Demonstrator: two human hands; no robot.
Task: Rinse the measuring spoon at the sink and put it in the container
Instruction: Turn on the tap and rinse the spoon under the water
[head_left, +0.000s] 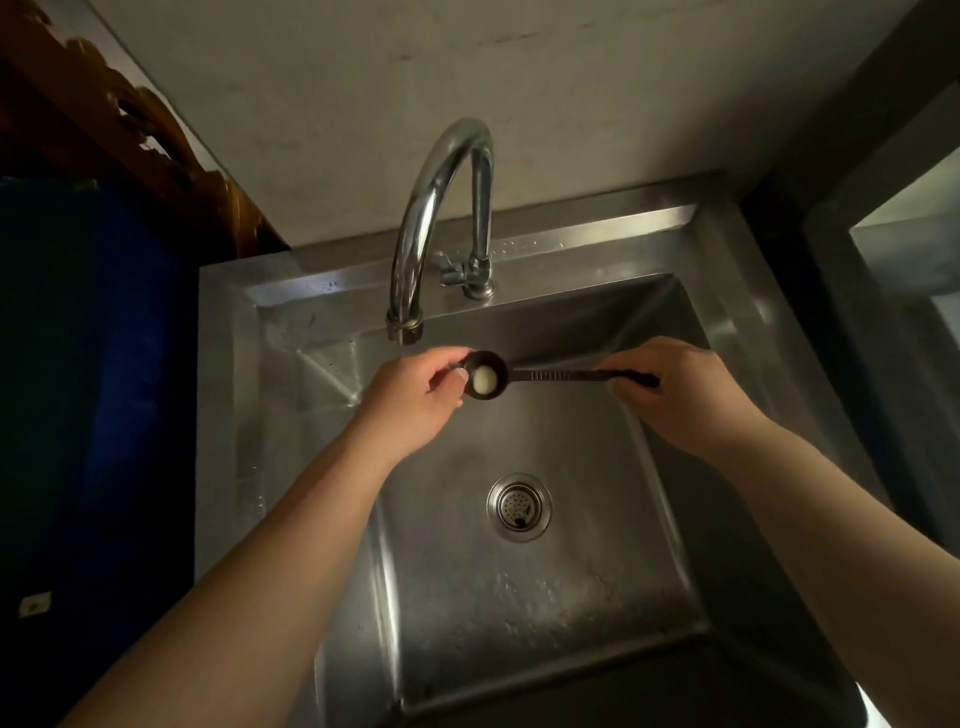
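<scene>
Head view: your right hand (680, 387) pinches the measuring spoon (524, 375) handle at 3 o'clock; your left hand (415, 397) fingers grip its bowl under the faucet (441, 218), above the sink (519, 597).

Two bare forearms come into view from the bottom corners, with no sleeves on them anywhere in view. No watch, bracelet or band shows at either wrist. The left hand (415, 400) and the right hand (680, 395) wear no gloves, and no rings can be seen on the fingers that show. The left thumbnail is short, pale and unpainted.
</scene>
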